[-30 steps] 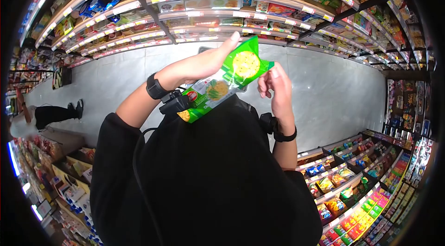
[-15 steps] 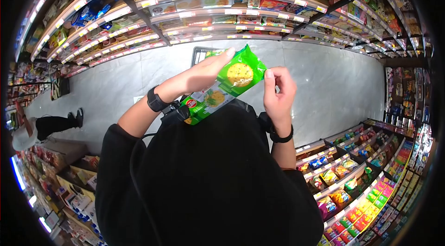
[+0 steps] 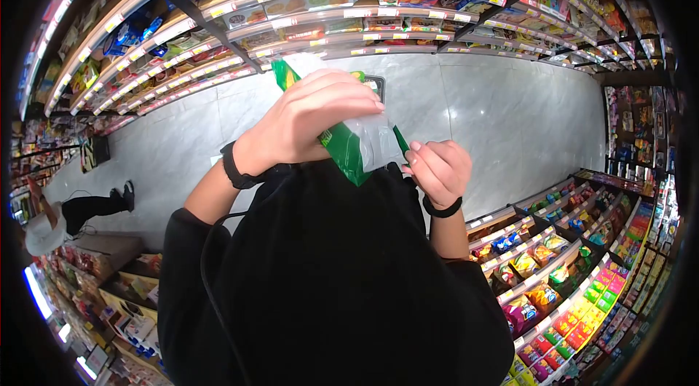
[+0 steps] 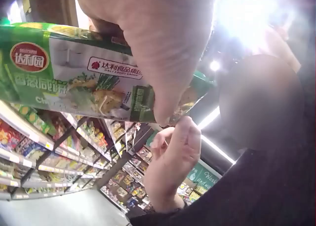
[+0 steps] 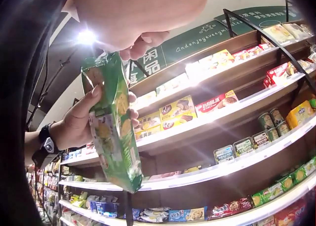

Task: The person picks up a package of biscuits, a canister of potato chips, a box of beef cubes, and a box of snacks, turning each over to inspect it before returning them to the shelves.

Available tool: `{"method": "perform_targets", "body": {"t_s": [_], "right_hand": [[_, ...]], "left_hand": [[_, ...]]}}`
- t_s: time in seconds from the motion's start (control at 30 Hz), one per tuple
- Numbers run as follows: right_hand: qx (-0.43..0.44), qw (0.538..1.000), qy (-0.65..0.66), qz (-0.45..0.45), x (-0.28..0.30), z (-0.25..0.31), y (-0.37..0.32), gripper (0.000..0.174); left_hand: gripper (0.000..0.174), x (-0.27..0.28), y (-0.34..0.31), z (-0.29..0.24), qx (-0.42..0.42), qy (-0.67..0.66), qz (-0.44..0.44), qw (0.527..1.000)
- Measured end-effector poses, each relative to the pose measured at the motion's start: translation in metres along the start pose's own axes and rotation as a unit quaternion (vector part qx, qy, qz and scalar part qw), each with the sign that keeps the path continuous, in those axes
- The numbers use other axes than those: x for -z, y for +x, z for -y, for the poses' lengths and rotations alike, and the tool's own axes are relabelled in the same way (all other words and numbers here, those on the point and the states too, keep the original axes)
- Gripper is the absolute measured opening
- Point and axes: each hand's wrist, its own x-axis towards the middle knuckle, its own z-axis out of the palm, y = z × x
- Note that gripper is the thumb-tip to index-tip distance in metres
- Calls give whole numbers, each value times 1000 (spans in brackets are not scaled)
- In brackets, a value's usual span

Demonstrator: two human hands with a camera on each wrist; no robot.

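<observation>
A green cracker packet is tilted in front of the chest in the head view, its pale back and green edges showing. My left hand grips it around the middle, thumb on one side and fingers on the other in the right wrist view, where the packet hangs lengthwise. At the packet's end, my right hand pinches its green end seal with thumb and fingers. Printed pictures and a red logo face the left wrist view on the packet.
Shelves of snacks run along the far side. A dark basket stands on the grey floor behind the hands. Snack bins slope at the lower right. Another person is at the far left.
The packet has turned over from its printed front to its pale back, and the left hand has rotated with it. The right hand has moved slightly lower, still pinching the end.
</observation>
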Motion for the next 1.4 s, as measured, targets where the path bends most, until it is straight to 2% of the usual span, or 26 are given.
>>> {"method": "perform_targets", "body": {"t_s": [0.2,0.3,0.6,0.7,0.93,1.03,1.13,1.23,1.33,1.4], "right_hand": [[-8,1000,14,-14,4,3,1,33],[-23,999,3,-29,2,5,2,33],[-31,998,-2,-47,-3,2,-3,33],[-35,998,0,-43,-3,0,-4,32],[-98,994,16,-40,-20,-9,-16,28],[-190,968,113,-120,-30,-1,-8,28],[-147,986,60,-54,-22,2,8,30],[-135,987,80,-31,-24,1,4,29],[-155,974,162,-42,-31,0,5,28],[-195,963,172,-70,-39,6,-1,24]], "left_hand": [[31,12,13,-14,-94,156,-40,982],[28,18,18,-22,-121,216,-59,967],[26,20,18,-29,-137,245,-52,958],[27,20,19,-31,-124,241,-44,961],[57,20,24,-28,7,175,50,983],[62,17,26,-29,53,177,76,980],[60,14,27,-28,73,185,96,975],[60,14,29,-26,92,167,111,975],[67,10,26,-17,132,117,118,977],[75,9,25,-10,171,67,122,975]]}}
